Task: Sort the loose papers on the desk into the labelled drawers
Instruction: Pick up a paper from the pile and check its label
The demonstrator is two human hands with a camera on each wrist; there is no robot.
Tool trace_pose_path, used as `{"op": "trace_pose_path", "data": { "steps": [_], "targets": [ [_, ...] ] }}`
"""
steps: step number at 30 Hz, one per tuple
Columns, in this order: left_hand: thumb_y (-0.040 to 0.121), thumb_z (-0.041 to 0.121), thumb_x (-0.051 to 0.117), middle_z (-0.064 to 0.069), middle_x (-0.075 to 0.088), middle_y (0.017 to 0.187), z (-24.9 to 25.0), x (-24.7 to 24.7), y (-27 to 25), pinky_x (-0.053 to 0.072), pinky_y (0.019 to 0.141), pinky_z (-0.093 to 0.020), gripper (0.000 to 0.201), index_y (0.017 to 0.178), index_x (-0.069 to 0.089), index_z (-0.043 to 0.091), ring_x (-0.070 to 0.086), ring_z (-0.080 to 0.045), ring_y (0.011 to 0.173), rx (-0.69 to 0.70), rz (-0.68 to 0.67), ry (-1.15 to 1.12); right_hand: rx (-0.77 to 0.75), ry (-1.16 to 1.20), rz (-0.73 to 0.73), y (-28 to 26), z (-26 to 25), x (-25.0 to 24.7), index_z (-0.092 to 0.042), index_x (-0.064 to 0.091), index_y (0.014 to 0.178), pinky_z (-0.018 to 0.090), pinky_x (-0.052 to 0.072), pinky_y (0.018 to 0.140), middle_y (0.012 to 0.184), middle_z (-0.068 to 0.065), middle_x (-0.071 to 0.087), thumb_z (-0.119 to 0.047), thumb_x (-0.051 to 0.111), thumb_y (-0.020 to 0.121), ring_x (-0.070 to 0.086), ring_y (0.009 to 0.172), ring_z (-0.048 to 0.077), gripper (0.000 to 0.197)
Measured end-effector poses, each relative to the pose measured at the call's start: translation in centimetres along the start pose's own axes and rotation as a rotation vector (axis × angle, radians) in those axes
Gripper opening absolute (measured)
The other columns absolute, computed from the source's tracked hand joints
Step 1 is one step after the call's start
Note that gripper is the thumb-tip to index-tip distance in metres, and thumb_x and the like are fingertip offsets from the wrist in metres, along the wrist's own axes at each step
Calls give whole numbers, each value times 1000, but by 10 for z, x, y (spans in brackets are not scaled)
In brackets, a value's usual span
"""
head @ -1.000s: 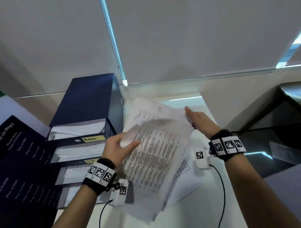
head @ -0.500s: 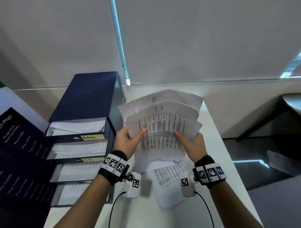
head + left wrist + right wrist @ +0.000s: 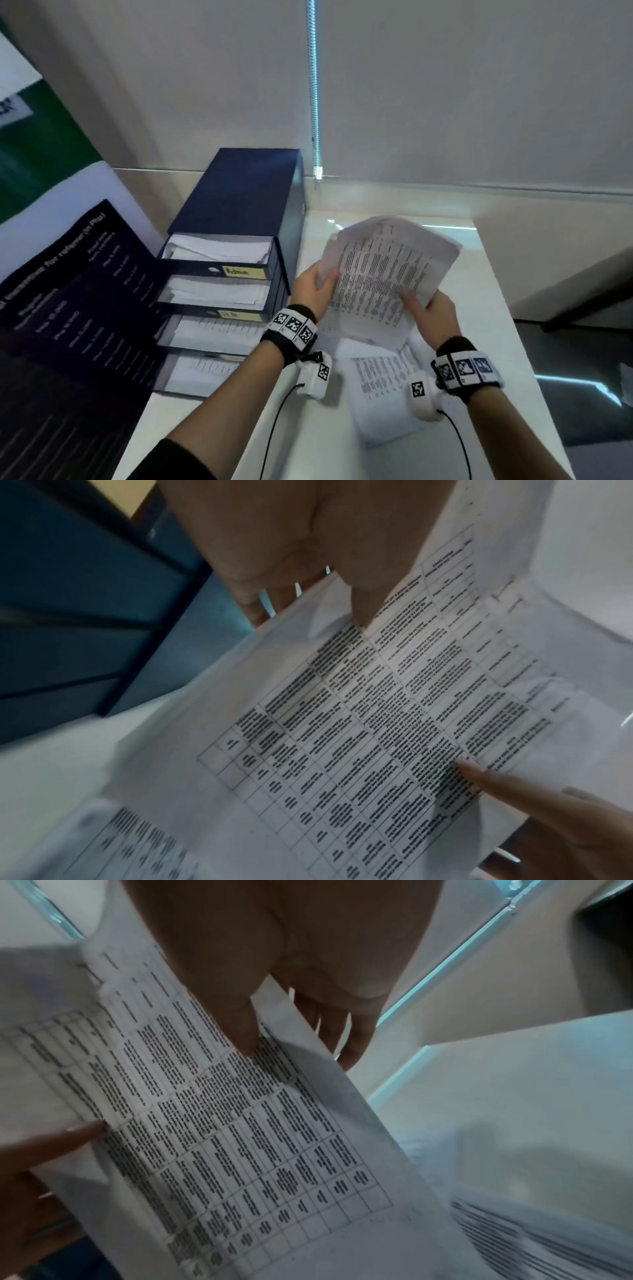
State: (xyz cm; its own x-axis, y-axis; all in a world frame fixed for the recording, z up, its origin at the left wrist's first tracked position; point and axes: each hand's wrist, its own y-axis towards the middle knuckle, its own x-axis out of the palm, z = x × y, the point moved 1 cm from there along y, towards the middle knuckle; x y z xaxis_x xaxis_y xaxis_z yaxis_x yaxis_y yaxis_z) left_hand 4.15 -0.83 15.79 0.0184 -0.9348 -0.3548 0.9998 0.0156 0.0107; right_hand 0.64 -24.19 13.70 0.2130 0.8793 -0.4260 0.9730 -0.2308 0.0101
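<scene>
We hold the thin white sheaf of printed table sheets (image 3: 380, 274) above the white desk (image 3: 479, 308), left hand (image 3: 313, 291) and right hand (image 3: 433, 317) each pinching a side edge, since such light, floppy paper likely slides apart unless gripped there.

Matt printed paper sheets (image 3: 376, 274) (slightly creased), a glossy white desk (image 3: 493, 308), smooth dark-blue drawer unit (image 3: 246, 192).

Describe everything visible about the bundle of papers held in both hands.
The held papers are a few thin white sheets, slightly fanned and crumpled, printed with a ruled table of dense black text. They are lifted off the white desk, tilted right. The left hand pinches the left edge, the right hand the lower right edge, thumbs on the printed face.
</scene>
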Motion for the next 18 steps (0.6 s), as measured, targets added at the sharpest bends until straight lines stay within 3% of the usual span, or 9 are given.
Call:
{"op": "trace_pose_path", "data": {
  "steps": [2, 4, 6, 8, 10, 12, 15, 18],
  "targets": [
    [98, 28, 56, 6, 68, 101, 14, -27, 0, 51, 76, -17, 19, 115, 59, 21, 63, -2, 91, 43, 50, -76, -99, 21, -29, 0, -32, 5, -12, 67, 108, 26, 55, 74, 98, -2, 70, -29, 62, 94, 62, 83, -3, 23],
    [96, 26, 59, 4, 67, 112, 24, -61, -2, 53, 87, -25, 25, 120, 54, 23, 64, -7, 102, 90, 108, -143, -194, 58, -70, -3, -63, 15, -13, 65, 114, 31, 55, 81, 103, -6, 70, -35, 62, 94, 65, 92, 1, 29],
    [93, 25, 63, 3, 65, 117, 27, -99, -7, 54, 89, -28, 33, 122, 48, 29, 64, -10, 106, 137, 174, -181, -297, 94, -121, -10, -92, 31, -15, 58, 126, 22, 53, 85, 114, -10, 68, -36, 62, 93, 64, 102, 1, 39],
    [88, 30, 68, -1, 68, 116, 24, -135, -17, 58, 85, -35, 43, 124, 45, 37, 68, -16, 102, 111, 229, -227, -349, 180, -184, -19, -118, 53, -16, 44, 140, 14, 51, 88, 123, -16, 62, -25, 63, 94, 61, 109, -3, 51],
    [89, 30, 68, -4, 74, 104, 11, -170, -32, 60, 75, -38, 50, 130, 42, 36, 73, -19, 90, 5, 237, -217, -336, 297, -244, -27, -133, 81, -21, 26, 151, 21, 50, 95, 135, -17, 55, -16, 64, 94, 58, 119, 1, 69],
    [89, 32, 69, -5, 76, 98, -13, -203, -53, 60, 75, -41, 58, 137, 38, 29, 74, -20, 84, -131, 176, -121, -293, 342, -282, -35, -138, 112, -31, 15, 154, 34, 46, 103, 145, -12, 48, -13, 63, 94, 53, 127, 8, 79],
    [91, 25, 67, -5, 69, 114, -55, -240, -97, 58, 84, -40, 45, 130, 45, 25, 71, -21, 96, -209, 78, -19, -117, 316, -361, -56, -127, 162, -38, 6, 154, 40, 43, 108, 148, -8, 43, -8, 59, 95, 51, 125, 8, 85],
    [93, 19, 64, -2, 64, 120, -89, -270, -141, 52, 91, -38, 46, 135, 46, 26, 63, -24, 106, -269, 137, -18, -40, 224, -501, -94, -108, 206, -42, 2, 153, 40, 41, 109, 147, -7, 43, -4, 55, 95, 49, 126, 11, 87]
  ]
}}
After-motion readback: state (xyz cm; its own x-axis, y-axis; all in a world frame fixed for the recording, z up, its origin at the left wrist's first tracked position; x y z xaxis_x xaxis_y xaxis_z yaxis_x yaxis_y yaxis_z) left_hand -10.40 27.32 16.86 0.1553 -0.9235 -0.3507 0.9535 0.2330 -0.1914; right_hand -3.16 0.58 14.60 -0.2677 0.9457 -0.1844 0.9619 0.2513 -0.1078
